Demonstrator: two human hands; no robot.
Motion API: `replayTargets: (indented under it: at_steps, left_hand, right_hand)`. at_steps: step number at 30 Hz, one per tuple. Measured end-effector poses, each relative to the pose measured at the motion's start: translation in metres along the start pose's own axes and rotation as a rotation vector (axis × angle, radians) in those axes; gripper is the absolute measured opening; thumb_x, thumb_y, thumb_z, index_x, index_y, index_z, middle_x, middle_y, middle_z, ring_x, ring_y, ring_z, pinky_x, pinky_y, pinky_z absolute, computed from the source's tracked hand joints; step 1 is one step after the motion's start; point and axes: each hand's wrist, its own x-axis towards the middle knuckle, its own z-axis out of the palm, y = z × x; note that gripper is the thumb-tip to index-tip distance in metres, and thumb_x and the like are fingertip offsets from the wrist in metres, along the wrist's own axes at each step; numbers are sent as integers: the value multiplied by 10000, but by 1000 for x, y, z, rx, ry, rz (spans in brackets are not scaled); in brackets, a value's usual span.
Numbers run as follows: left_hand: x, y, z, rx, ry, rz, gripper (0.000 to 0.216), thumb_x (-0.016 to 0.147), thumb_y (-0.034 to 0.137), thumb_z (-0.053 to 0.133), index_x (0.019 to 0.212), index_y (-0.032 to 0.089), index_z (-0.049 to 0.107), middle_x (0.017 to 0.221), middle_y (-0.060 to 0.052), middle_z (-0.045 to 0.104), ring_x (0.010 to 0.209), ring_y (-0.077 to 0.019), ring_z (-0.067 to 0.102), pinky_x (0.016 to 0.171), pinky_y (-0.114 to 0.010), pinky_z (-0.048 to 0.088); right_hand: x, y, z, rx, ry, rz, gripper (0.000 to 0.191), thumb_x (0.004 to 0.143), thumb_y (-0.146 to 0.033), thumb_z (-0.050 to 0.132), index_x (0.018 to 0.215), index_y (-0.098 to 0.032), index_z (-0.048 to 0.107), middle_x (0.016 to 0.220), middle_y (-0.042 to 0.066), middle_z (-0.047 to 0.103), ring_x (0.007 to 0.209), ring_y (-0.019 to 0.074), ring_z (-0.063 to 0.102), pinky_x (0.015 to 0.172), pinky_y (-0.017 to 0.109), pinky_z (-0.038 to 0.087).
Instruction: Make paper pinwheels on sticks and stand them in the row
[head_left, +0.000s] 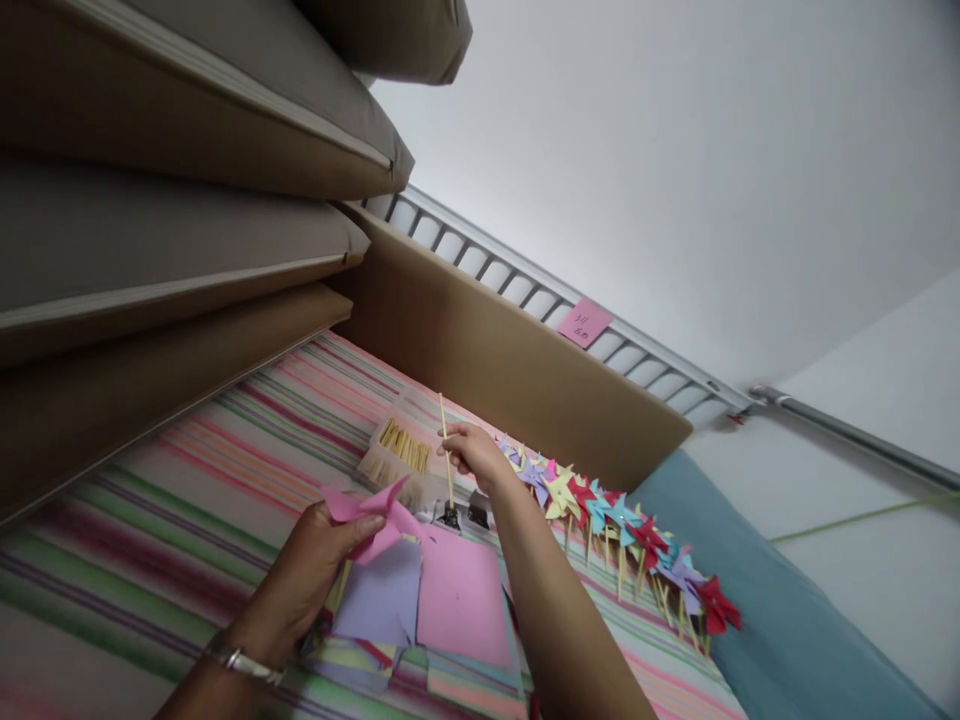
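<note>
In my left hand (334, 555), a pink paper pinwheel (375, 515) is pinched between thumb and fingers. My right hand (476, 452) grips a thin wooden stick (449, 475), held nearly upright. The stick's lower end meets a small black item (448, 517), whose kind I cannot make out. Just beyond sits a clear plastic box (373, 465) with short wooden sticks (405, 445) in it. Below my hands lie a pink paper sheet (461, 605) and a lilac paper sheet (379, 595), with other coloured papers partly under them.
Finished pinwheels (622, 515) on sticks lie in a row to the right. Everything rests on a striped cloth (187, 500). Brown cushions (187, 220) stand at the left, a brown board (495, 330) behind. A pink note (586, 322) hangs on the metal rail (517, 270).
</note>
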Motion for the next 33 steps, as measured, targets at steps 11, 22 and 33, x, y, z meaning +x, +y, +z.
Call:
replayTargets:
  at_steps: [11, 22, 33]
  left_hand:
    - [-12, -11, 19, 211, -414, 141, 82, 653, 243, 725, 644, 164, 705, 700, -36, 630, 717, -182, 569, 710, -279, 423]
    - [-62, 12, 60, 519, -613, 202, 98, 689, 250, 709, 600, 210, 698, 653, -30, 634, 653, -187, 571, 640, -278, 413]
    - [-57, 16, 51, 557, -572, 456, 81, 751, 243, 679, 692, 238, 735, 732, -42, 662, 751, -212, 610, 761, -307, 435]
  right_hand:
    - [-177, 87, 53, 582, 140, -121, 185, 743, -357, 600, 723, -173, 595, 527, -30, 557, 502, 105, 494, 517, 213, 392]
    - [-224, 80, 17, 602, 279, -138, 89, 717, -268, 639, 722, -182, 618, 505, -64, 469, 445, 84, 405, 446, 203, 305]
    - [-226, 65, 19, 367, 426, -274, 59, 727, -204, 649, 686, -193, 690, 677, -4, 563, 596, 129, 515, 566, 241, 400]
